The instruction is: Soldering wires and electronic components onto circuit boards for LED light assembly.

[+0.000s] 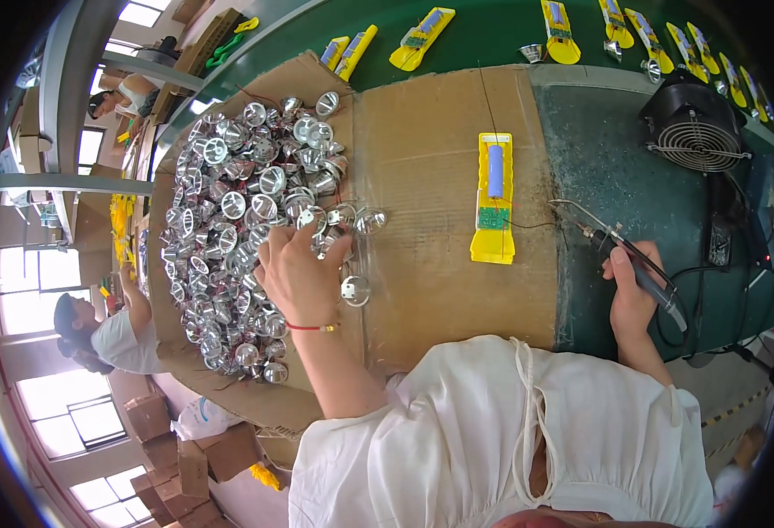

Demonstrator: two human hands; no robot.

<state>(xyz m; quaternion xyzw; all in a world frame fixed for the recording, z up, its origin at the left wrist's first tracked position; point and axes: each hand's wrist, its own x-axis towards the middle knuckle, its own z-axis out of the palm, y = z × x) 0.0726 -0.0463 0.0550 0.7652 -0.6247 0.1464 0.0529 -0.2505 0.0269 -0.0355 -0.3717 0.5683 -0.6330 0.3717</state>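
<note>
My left hand [303,277] reaches over a heap of shiny silver reflector cups [233,205], its thumb and fingers apart among the cups at the right edge of the pile. Just beside it a single cup [355,290] lies on the cardboard. My right hand [635,286] is closed round the handle of a soldering iron [642,280], whose thin curved metal tube points left. Between the hands lies a yellow plastic housing [493,246] with a purple cylindrical battery [495,172] and a green circuit board [493,218]; thin wires stick out from it.
A cardboard sheet [440,308] covers the middle of the green bench. A black fan [695,132] stands at the back right. Along the far side lie several yellow housings [422,40], some with reflectors. Two people [110,339] work at the left.
</note>
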